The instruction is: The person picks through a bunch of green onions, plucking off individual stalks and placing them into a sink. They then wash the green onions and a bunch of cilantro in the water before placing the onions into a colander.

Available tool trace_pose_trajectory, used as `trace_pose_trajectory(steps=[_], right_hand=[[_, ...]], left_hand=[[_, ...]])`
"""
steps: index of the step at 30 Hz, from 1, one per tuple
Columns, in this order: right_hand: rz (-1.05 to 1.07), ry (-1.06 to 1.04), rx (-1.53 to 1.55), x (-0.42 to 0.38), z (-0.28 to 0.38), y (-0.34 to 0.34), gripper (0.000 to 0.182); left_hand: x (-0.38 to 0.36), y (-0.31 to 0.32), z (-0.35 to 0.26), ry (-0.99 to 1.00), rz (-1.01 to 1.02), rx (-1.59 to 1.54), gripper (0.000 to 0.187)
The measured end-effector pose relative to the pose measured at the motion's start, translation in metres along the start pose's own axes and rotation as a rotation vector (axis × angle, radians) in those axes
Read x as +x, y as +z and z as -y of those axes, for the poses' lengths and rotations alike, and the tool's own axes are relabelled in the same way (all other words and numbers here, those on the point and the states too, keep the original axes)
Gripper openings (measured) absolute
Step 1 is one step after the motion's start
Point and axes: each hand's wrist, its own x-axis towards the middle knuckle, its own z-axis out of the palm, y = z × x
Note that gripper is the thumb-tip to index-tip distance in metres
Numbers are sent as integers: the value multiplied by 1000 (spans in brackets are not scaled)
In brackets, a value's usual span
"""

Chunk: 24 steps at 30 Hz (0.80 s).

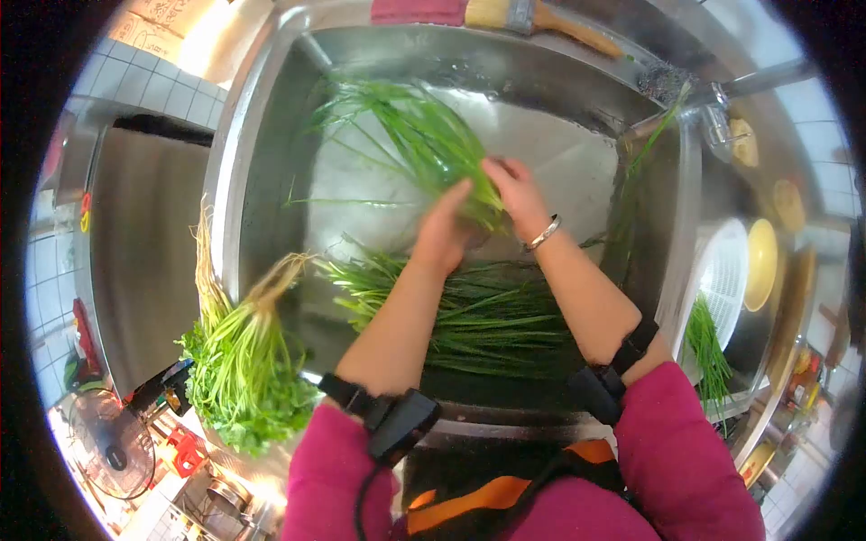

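Over a metal sink (541, 135) with water in it, my right hand (519, 194) is closed round the lower end of a bunch of long green stalks (419, 135). My left hand (444, 233) is against the same bunch from the left; its fingers are blurred and partly hidden. The bunch fans out toward the upper left. Below my hands, a second pile of green stalks (496, 320) lies in the sink, partly behind my left forearm.
Leafy greens with pale roots (248, 361) rest at the sink's lower left corner. A brush (505, 16) lies along the far rim. The faucet (717, 122) is at the right, above a white basket (722, 261) with more green stalks (706, 347).
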Motion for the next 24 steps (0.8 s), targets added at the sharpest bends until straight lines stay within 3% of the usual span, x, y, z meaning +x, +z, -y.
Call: trace_pose_trajectory(steps=[1,3,5,7,8,11,13,16,20,22,24], right_hand=[[-54,-70,-151,-2,-1,1,31],[-57,-47,-99,-5,0,0,31],[-62,-25,-48,-6,5,-4,30],[37,292,400,-7,13,-9,32],[39,295,402,-7,17,-11,32],[139,226,317,-6,23,-10,40],[251,57,-185,-2,20,-10,42],[429,237,-321,-4,34,-8,42],[340,255,-246,8,17,-9,35],[83,192,94,10,13,-7,29],[67,182,148,9,11,-5,27]], left_hand=[[5,-4,6,0,-1,1,27],[15,-11,17,265,12,313,25],[18,-15,19,213,-23,202,26],[20,-20,19,163,-60,93,26],[21,-23,20,164,-104,114,26],[18,-20,18,185,-150,142,26],[17,-17,20,195,-145,149,27],[20,-20,23,281,-146,158,27],[19,-24,17,261,-146,151,26],[13,-18,10,254,-148,150,24],[7,-15,6,246,-123,149,22]])
